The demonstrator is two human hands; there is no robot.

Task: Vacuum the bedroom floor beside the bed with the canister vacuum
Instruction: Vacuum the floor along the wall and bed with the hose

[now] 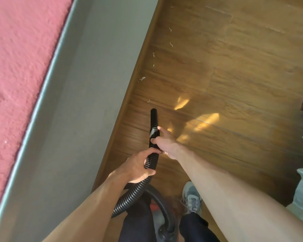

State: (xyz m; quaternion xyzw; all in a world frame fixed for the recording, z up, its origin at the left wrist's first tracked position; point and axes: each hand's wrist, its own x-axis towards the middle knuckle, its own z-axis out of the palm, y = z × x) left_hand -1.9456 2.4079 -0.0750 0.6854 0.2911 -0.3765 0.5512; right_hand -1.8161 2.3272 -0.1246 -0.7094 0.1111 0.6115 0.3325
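Hose clasped by left hand and right hand, fingers curled round it, nozzle just beside bed; scraps along bed; possibly canister, blurred, beside bed.

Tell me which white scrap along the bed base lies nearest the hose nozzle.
The lowest scrap, just beyond the nozzle tip and slightly left. The next scrap and the rest trail farther away along the bed base.
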